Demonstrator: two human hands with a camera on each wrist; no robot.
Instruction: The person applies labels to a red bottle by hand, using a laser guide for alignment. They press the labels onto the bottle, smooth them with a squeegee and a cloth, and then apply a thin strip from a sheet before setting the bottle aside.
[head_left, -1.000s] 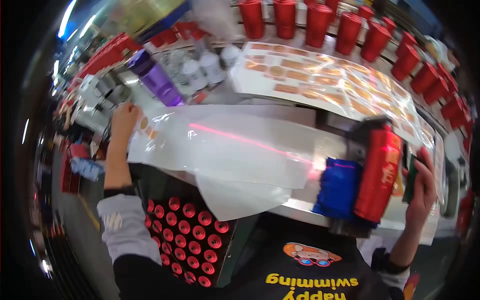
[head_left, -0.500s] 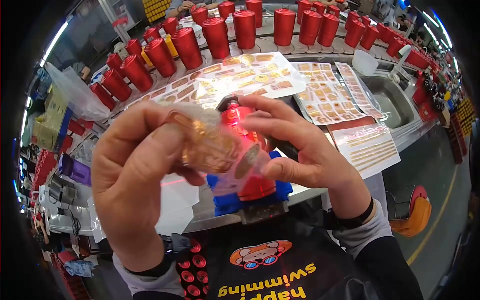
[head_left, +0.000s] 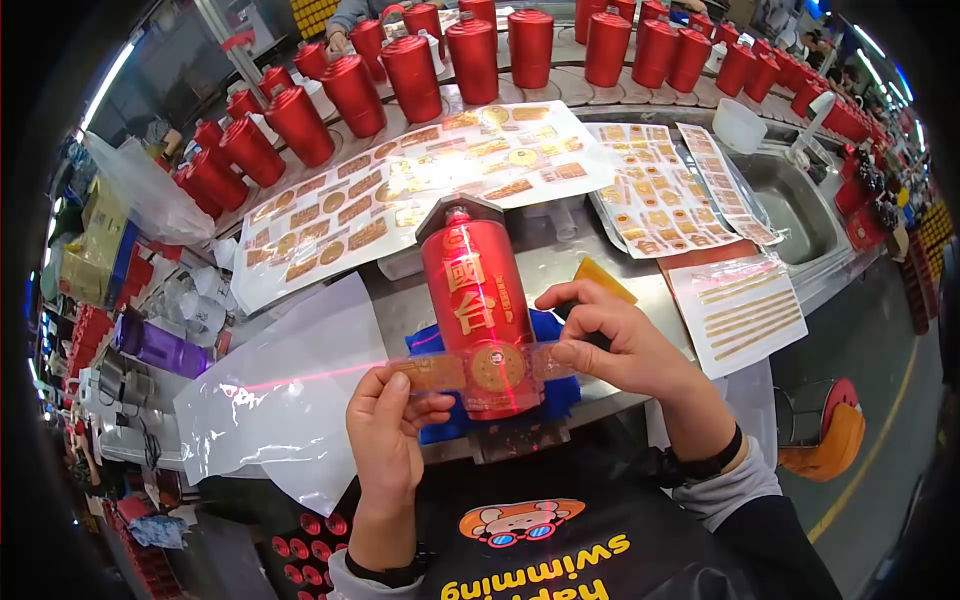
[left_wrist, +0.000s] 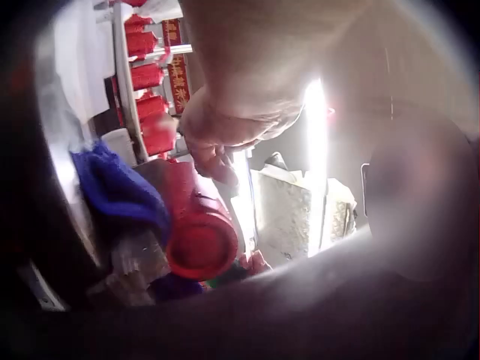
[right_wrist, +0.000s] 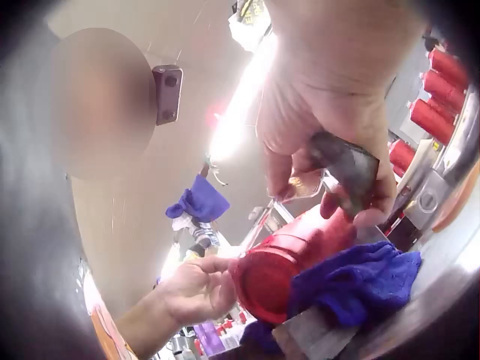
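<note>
One label (head_left: 498,368) between left and right fingers (head_left: 588,359)

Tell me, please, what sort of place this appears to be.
It looks like a factory workshop, probably one decorating bottles: rows of near-identical red bottles stand on a curved conveyor-like track, a sheet of gold decals lies nearby, and a clear strip is held across the nearest bottle.

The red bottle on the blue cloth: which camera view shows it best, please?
The head view: the red bottle shows almost whole there, with its neck and gold characters, though a clear strip crosses it. Both wrist views show mainly its round base and part of its side.
</note>
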